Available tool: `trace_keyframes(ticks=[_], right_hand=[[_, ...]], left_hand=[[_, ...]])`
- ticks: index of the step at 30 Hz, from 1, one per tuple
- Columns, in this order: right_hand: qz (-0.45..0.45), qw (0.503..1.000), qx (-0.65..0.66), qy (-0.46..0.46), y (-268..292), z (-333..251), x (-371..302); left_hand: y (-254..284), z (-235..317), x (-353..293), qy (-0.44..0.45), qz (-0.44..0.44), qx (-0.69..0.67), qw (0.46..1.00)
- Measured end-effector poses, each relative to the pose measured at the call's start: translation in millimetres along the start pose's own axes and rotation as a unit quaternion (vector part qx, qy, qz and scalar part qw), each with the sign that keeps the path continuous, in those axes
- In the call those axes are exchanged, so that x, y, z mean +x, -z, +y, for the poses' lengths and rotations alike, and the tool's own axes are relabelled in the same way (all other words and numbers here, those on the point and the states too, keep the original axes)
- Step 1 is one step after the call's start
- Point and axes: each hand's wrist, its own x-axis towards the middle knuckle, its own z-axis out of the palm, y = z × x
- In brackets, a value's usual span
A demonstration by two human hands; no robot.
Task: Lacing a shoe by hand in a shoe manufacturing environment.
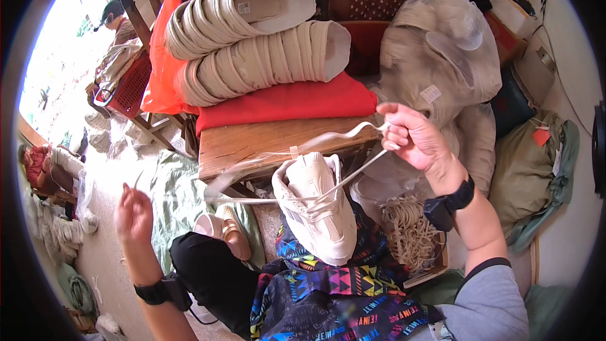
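A cream sneaker rests on my lap, its toe toward me and its tongue pointing away. A pale shoelace runs out of its eyelets to both sides. Up at the right, my right hand is closed around one part of the lace, and a loose wavy tail trails leftward from it. Far to the left, my left hand pinches the other end, which is partly smeared by motion. Between shoe and hands the lace is stretched nearly straight.
Ahead stands a wooden bench with red cloth and two stacked rows of cream shoe uppers. A box of tangled laces sits right of my lap. Bulging plastic bags stand behind. Another person is at far left.
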Motion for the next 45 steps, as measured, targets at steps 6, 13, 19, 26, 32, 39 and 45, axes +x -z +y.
trace_keyframes(ticks=[6,13,19,26,32,39,45], right_hand=[[0.177,0.975,0.127,0.041,91,-18,-18],[0.35,0.922,0.077,0.146,229,-127,-96],[0.533,0.76,-0.098,0.358,313,-179,-163],[0.244,0.903,-0.323,0.141,72,-26,-64],[-0.015,0.951,-0.307,0.041,11,103,-29],[0.009,0.908,-0.418,0.033,6,117,-29],[-0.049,0.927,-0.373,-0.011,15,114,-28]], left_hand=[[86,21,-16,0.074,0.093,-0.17,0.978],[114,98,-21,-0.164,0.275,0.008,0.947],[72,41,-27,-0.284,0.269,0.33,0.859],[-43,-180,-93,-0.043,-0.04,0.588,0.806],[-41,-274,-91,-0.035,-0.177,0.597,0.782],[-55,-277,-111,0.078,-0.148,0.573,0.802],[-67,-274,-123,0.094,-0.14,0.596,0.785]])
